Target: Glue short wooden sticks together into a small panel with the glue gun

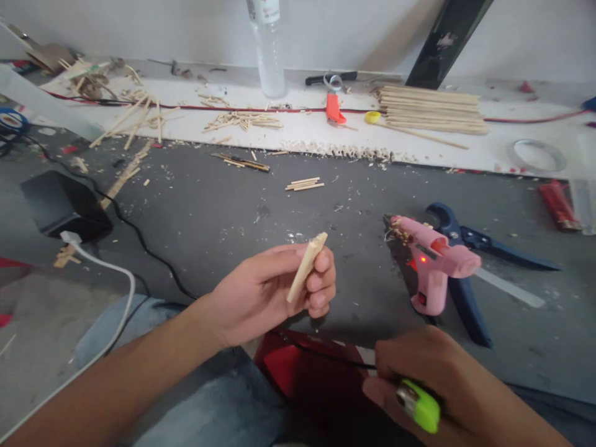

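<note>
My left hand [279, 285] is raised over the front of the grey table, holding a short, pale piece of wooden sticks [305, 270] joined side by side. Its thumb and curled fingers close around the piece, which tilts up to the right. Lower right, my right hand [433, 379] grips a lime-green object [421, 410] with a metal part. The fingers cover most of it and the picture is slightly blurred, so its exact kind is unclear. The two hands are apart. Beyond my left hand lie several short cut sticks [305, 184].
A pink glue gun [431, 261] with its red light on lies against blue-handled cutters [470, 298] at right. A craft knife [242, 162], a plastic bottle [269, 56] and a stack of sticks [431, 110] are farther back. A black box [65, 205] with cables stands left.
</note>
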Available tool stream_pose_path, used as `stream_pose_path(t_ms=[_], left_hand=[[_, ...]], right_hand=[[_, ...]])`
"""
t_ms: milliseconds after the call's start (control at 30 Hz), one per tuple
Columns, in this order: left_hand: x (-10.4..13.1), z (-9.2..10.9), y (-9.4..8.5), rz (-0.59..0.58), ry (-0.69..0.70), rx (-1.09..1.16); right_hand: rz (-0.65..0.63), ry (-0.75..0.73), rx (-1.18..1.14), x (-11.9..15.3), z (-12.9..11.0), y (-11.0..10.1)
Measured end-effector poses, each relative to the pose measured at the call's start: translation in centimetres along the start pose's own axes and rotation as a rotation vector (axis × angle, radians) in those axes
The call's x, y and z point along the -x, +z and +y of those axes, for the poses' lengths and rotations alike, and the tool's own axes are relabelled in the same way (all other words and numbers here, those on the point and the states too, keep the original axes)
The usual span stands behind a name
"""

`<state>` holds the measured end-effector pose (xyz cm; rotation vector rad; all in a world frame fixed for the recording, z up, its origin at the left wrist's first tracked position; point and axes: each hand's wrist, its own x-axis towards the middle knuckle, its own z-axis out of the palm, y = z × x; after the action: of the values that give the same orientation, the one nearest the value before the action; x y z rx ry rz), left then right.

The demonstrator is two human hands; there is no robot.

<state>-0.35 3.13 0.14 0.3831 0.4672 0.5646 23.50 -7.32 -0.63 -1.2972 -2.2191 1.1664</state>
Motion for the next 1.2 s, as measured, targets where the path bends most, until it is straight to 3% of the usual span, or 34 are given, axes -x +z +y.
stream_pose_path(t_ms=[133,200,400,700,867,1200], left_hand=[[-0.3,-0.8,-0.3,0.185,0.060,-0.287],[-0.4,-1.3,-0.4,0.262,0.051,-0.427],[0.0,-2.3,0.1,0.216,-0.013,-0.476],[0.3,-2.4,0.0,0.191,-0.049,-0.475],[0.6,-2.4,0.4,0.082,-0.112,-0.457],[0.8,-2.6,0.1,0.101,-0.199,-0.570]], right_hand=[[0.370,0.111,-0.056,-0.1,0.0,0.5],[0.437,0.126,-0.153,-0.9,-0.1,0.7],[0.610,0.077,-0.402,-2.7,-0.1,2.3],[0.590,0.020,-0.178,-2.4,0.2,2.7],[0.589,0.000,-0.221,-2.6,0.1,3.1],[0.645,-0.072,-0.087,-2.8,0.3,3.2]])
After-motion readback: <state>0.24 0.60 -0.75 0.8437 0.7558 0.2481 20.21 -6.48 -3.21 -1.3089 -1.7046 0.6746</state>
